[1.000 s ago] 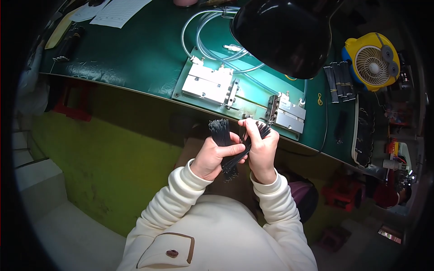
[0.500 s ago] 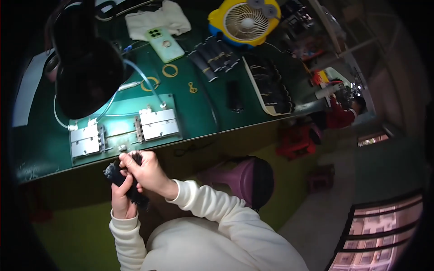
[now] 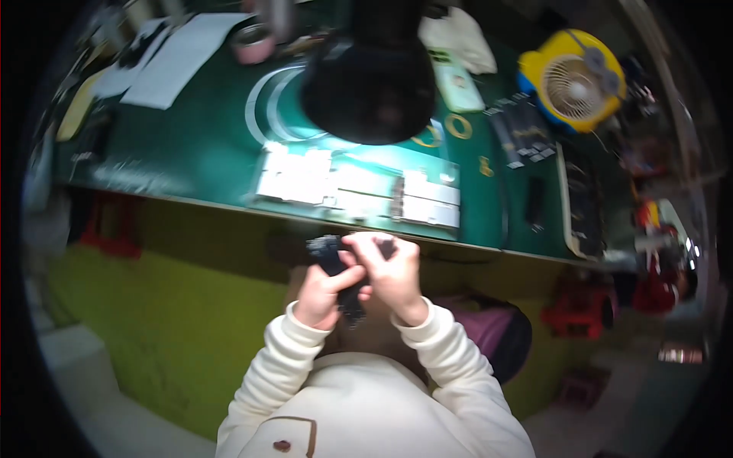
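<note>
A bundle of short black wires (image 3: 351, 309) with pale ends lies in my left hand (image 3: 321, 298), whose fingers and thumb are closed round it. My right hand (image 3: 393, 278) is at its upper end, thumb and forefinger pinched together. More dark strands show behind the right knuckles, so this hand seems to grip part of the wires too; blur hides the exact hold. Both hands are just off the near edge of the green workbench (image 3: 206, 156). Beyond them, on the bench, a fixture has two silver metal blocks, the left block (image 3: 294, 175) and the right block (image 3: 431, 200).
A black lamp (image 3: 366, 95) overhangs the fixture. To its right are a phone (image 3: 460, 88), rubber bands (image 3: 458, 127), banded dark bundles (image 3: 523, 130), a pale tray (image 3: 569, 206) of black bundles and a yellow fan (image 3: 576, 84). Papers (image 3: 183, 61) lie left. A purple chair (image 3: 496, 336) stands right.
My view has swung left, so the bench and hands appear farther right. Both hands keep hold of the black wires, the right still pinching at the upper end.
</note>
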Available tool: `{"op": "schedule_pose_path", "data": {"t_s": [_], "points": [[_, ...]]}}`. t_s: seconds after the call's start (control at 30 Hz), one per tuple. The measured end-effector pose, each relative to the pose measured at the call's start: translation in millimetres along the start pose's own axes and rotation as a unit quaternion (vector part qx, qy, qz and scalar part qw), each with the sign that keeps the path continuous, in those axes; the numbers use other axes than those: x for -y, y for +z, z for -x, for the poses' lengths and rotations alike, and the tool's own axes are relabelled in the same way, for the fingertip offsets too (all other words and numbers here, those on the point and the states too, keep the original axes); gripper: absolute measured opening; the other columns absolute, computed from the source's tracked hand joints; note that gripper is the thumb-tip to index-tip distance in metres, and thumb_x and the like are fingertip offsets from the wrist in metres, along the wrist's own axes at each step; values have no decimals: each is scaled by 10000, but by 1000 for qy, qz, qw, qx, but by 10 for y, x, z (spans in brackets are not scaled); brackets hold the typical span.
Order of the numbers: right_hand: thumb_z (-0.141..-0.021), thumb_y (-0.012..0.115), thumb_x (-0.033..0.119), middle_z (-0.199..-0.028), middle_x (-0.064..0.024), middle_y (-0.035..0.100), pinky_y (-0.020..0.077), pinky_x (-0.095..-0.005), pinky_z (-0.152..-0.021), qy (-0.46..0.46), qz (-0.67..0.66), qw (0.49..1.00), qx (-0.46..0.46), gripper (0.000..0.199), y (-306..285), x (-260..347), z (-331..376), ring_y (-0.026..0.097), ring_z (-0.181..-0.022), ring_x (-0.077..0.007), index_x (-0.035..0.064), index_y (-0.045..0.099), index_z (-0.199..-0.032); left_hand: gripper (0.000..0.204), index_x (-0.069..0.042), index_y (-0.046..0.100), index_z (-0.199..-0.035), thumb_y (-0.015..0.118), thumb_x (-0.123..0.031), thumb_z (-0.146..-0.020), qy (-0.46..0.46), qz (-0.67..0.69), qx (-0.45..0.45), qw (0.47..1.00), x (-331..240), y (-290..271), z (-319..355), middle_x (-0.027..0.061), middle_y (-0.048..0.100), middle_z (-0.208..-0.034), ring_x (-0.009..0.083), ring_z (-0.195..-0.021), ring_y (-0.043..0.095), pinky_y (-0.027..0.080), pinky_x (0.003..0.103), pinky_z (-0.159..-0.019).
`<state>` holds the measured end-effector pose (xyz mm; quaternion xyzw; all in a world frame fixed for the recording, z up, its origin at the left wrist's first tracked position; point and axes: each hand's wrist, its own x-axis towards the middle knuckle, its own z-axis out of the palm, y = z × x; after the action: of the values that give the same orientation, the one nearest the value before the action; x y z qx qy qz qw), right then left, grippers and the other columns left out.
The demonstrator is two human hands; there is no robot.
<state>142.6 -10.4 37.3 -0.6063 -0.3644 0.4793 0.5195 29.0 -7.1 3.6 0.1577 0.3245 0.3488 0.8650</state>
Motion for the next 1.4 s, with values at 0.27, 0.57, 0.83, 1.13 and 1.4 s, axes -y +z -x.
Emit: {"op": "schedule_pose_path", "data": {"t_s": [0.27, 0.57, 0.83, 1.13, 1.4], "points": [[-824, 536, 103, -531, 24, 513, 324, -172, -380, -35, 7, 999, -3, 169, 101, -100, -71, 421, -432, -15, -31, 632, -789, 73, -27, 523, -800, 589, -54, -785, 39, 30, 8, 999, -29, -60, 42, 56, 555, -735, 145, -617, 577, 491, 251, -550], [-825, 535, 116, -488, 36, 466, 307, -180, -364, -34, -4, 999, -34, 185, 126, -70, -123, 396, -411, -15, -32, 629, -766, 84, -41, 496, -784, 580, -41, -783, 36, 17, 5, 999, -92, -19, -19, 57, 548, -699, 140, -593, 571, 485, 240, -541], [-821, 539, 118, -481, 24, 470, 303, -182, -351, -39, 8, 999, -35, 191, 105, -88, -138, 396, -390, -20, -32, 627, -741, 82, -44, 498, -776, 580, -41, -782, 28, 17, 2, 999, -101, -1, -26, 50, 551, -699, 136, -582, 570, 483, 239, -543], [-822, 537, 105, -481, 20, 469, 286, -188, -354, 19, -21, 998, -51, 201, 150, -21, -119, 377, -382, -27, -32, 599, -689, 73, -46, 510, -780, 582, -52, -782, 36, 27, 14, 999, -61, -20, -56, 47, 553, -693, 130, -574, 562, 479, 235, -533], [-828, 543, 136, -494, -3, 508, 291, -191, -298, 1, -49, 999, 0, 203, 118, -18, -56, 399, -331, -44, -28, 612, -730, 75, -42, 508, -781, 582, -49, -784, 38, 17, 9, 999, -99, 33, 10, 44, 549, -686, 129, -567, 556, 474, 234, -518]]}}
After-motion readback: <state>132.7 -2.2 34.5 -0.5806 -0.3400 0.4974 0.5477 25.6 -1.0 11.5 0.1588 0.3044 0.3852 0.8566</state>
